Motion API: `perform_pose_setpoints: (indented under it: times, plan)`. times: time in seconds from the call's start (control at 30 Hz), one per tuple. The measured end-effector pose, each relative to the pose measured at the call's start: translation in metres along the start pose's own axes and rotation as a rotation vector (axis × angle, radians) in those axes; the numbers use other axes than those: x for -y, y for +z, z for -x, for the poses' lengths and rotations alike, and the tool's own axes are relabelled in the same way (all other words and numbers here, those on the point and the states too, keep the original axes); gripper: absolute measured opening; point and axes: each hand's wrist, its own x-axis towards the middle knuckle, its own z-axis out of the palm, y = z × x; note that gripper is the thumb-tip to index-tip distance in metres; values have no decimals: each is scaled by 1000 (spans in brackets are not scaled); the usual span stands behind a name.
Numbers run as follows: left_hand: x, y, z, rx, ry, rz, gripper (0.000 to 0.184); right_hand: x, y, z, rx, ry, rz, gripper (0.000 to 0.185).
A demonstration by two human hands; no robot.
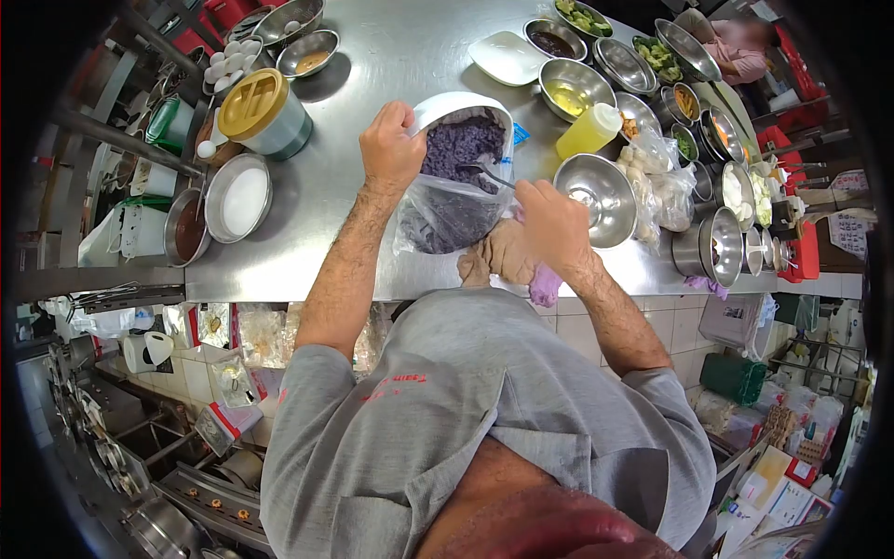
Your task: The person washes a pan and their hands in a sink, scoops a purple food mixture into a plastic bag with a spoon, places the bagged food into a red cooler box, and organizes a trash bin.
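Note:
My left hand (391, 147) is closed on the rim of a white tub (447, 104), which is tipped toward me. Dark purple, lumpy food (461, 149) fills the tub's mouth. In my right hand (556, 226) is a metal spoon (494, 175), its head against the purple food; the exact shape of its tip is partly hidden. Below the tub's mouth lies a clear plastic bag (447, 219) with more of the dark purple food inside. A brown cloth (505, 250) and a purple cloth (544, 285) lie at the table's edge, close to my right hand.
On the steel table (391, 47), an empty steel bowl (596, 200), a yellow squeeze bottle (589, 130) and bagged food (666, 182) stand to the right among several filled bowls. At left are a yellow-lidded container (265, 112), eggs (233, 63) and a bowl of white powder (239, 197). A person (740, 47) sits far right.

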Motion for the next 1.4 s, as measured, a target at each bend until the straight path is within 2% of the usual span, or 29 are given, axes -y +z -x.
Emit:
perform_pose_setpoints:
  times: [0.1,0.4,0.47,0.7,0.8,0.87,0.97,1.1,1.27,1.4]
  plan:
    - [-4,4,-2,-5,20,17,20,5,13,-1,-111,-15,-85,19]
    - [-5,1,-5,-46,-47,46,22,0,-10,-1,-21,-46,-32,20]
    - [-7,1,-7,-48,-34,46,22,0,0,-4,-139,-109,-87,21]
    - [-9,-6,-11,-65,-17,32,21,1,-15,0,-50,-177,-43,24]
    - [-5,-10,-14,-56,-34,14,21,0,-36,-8,-105,-155,14,25]
    - [-3,-13,-16,-46,-52,11,21,0,-47,-15,-258,-144,43,24]
    - [-1,-15,-18,-20,-84,9,21,-7,-40,-26,-362,-161,86,23]
    - [1,-15,-16,-10,-80,11,20,-2,-24,-32,-321,-158,125,19]
    - [14,-16,-12,-55,-127,27,20,5,-10,-19,-27,54,49,13]
    - [18,-13,-12,-101,-197,23,19,8,5,-12,-6,53,-73,14]
